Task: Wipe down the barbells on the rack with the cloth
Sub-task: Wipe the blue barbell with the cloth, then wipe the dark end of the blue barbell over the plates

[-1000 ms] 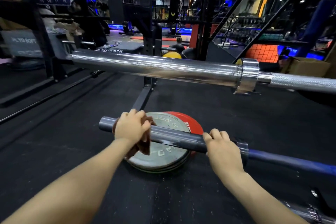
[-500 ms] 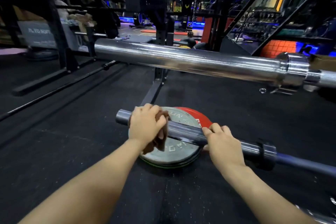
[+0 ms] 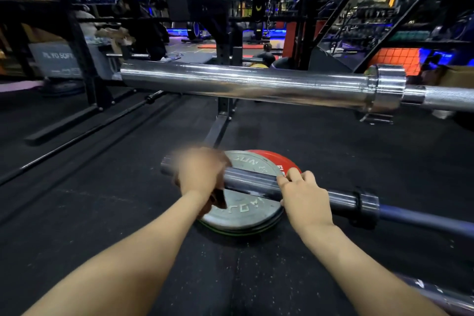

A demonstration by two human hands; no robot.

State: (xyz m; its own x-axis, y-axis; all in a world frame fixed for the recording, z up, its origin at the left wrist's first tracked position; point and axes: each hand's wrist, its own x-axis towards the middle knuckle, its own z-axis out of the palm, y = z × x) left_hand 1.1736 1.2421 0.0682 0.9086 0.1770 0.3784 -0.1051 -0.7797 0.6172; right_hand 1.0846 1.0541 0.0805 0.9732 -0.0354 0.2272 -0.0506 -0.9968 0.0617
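Barbell sleeve (image 3: 254, 183), dark steel, lies low and level above a grey weight plate (image 3: 243, 209) and a red plate (image 3: 275, 159) on the black rubber floor (image 3: 102, 213). Left hand (image 3: 198, 174), motion-blurred, wraps the brown cloth (image 3: 219, 199) round the sleeve near its free end; exact finger lie cannot be told. Right hand (image 3: 304, 197) rests on top of the sleeve nearer the collar (image 3: 366, 206), fingertips (image 3: 293, 176) curled over the far side, steadying. Judgement: keep the cloth fully encircling, stroke end to collar, twist for full coverage. Chrome barbell (image 3: 243, 84) hangs above, untouched.
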